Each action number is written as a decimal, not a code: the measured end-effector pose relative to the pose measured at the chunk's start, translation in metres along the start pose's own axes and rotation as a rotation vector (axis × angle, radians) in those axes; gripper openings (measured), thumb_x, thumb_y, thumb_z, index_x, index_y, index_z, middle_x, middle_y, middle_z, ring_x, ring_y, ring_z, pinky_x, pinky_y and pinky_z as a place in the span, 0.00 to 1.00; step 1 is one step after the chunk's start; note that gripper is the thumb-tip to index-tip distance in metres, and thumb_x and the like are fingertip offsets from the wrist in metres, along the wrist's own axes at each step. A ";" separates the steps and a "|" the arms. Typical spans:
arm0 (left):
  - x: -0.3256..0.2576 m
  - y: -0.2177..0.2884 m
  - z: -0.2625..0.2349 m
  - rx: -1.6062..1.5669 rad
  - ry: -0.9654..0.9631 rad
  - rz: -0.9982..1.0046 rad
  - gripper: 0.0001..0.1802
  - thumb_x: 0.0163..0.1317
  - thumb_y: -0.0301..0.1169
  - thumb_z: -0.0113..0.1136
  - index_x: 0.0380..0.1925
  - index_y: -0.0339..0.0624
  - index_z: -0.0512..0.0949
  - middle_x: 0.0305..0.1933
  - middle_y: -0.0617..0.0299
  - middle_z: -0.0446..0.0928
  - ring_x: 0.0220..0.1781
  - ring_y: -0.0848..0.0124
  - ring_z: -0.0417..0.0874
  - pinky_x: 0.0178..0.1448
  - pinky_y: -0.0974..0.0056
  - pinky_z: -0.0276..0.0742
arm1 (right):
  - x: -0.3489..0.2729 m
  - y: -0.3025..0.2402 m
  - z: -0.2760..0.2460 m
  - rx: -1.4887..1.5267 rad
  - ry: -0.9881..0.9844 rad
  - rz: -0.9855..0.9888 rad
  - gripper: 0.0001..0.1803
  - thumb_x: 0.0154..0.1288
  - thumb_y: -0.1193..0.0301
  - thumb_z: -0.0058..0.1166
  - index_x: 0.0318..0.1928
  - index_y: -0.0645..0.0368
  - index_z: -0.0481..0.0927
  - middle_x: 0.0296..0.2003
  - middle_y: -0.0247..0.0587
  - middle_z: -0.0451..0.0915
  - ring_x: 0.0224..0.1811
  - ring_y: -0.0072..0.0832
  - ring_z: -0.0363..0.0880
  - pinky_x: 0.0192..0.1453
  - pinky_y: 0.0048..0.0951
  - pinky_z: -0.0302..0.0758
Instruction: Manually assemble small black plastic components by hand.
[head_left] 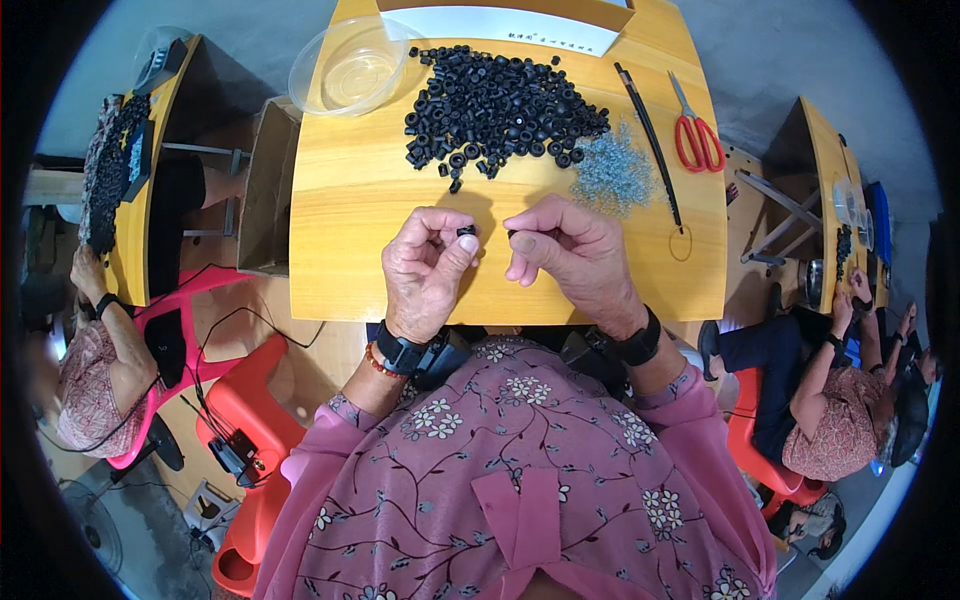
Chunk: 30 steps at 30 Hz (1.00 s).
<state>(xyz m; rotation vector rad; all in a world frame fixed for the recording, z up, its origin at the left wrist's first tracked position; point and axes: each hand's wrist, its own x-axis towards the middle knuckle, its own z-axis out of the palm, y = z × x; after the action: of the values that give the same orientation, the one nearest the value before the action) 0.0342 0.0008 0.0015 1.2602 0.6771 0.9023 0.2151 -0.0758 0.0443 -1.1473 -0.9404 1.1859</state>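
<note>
The left hand (425, 268) has its grip closed on a small black rubber ring (466, 231), pinched between thumb and forefinger just above the wooden yellow counter (345, 220). The right hand (570, 250) is close beside it, and its grip is closed on another small dark piece (513, 234), mostly hidden by the fingers. Beyond both grips lies a big pile of black rubber rings (500, 105), with a small heap of thin grey metal parts (612, 175) to its right. Farther behind the pile is a white rectangular label strip (500, 27) on a cardboard box. A clear round plastic bowl (348, 68) stands beyond the left grip; red-handled scissors (695, 135) lie beyond the right grip.
</note>
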 end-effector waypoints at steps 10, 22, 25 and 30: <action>0.000 0.004 0.006 -0.063 0.021 -0.025 0.09 0.68 0.19 0.59 0.47 0.33 0.77 0.37 0.63 0.81 0.35 0.78 0.80 0.43 0.71 0.78 | -0.004 0.005 -0.006 0.192 -0.049 0.134 0.13 0.72 0.77 0.54 0.54 0.69 0.80 0.35 0.44 0.85 0.37 0.26 0.87 0.43 0.23 0.84; 0.000 0.001 0.002 -0.072 0.000 -0.019 0.10 0.68 0.22 0.61 0.48 0.32 0.76 0.42 0.55 0.83 0.37 0.74 0.82 0.45 0.67 0.82 | 0.002 0.005 -0.004 0.180 -0.007 0.088 0.12 0.67 0.81 0.59 0.50 0.69 0.79 0.38 0.42 0.83 0.38 0.27 0.86 0.43 0.24 0.85; -0.001 -0.001 0.001 -0.072 -0.010 -0.015 0.10 0.68 0.22 0.61 0.48 0.32 0.76 0.42 0.55 0.83 0.37 0.74 0.81 0.45 0.68 0.82 | 0.004 0.005 -0.002 0.119 0.010 0.066 0.12 0.66 0.81 0.59 0.49 0.69 0.79 0.39 0.40 0.82 0.38 0.24 0.85 0.44 0.23 0.83; -0.001 -0.003 0.001 -0.107 -0.009 -0.029 0.11 0.68 0.22 0.61 0.49 0.33 0.76 0.41 0.56 0.83 0.37 0.74 0.81 0.45 0.68 0.81 | 0.012 0.016 0.005 -0.158 0.052 -0.120 0.11 0.65 0.82 0.59 0.48 0.67 0.80 0.39 0.36 0.81 0.39 0.21 0.82 0.44 0.21 0.80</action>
<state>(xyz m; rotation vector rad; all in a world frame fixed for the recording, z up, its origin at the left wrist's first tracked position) 0.0348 -0.0006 -0.0011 1.1558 0.6305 0.8974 0.2092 -0.0632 0.0288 -1.2231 -1.0630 0.9946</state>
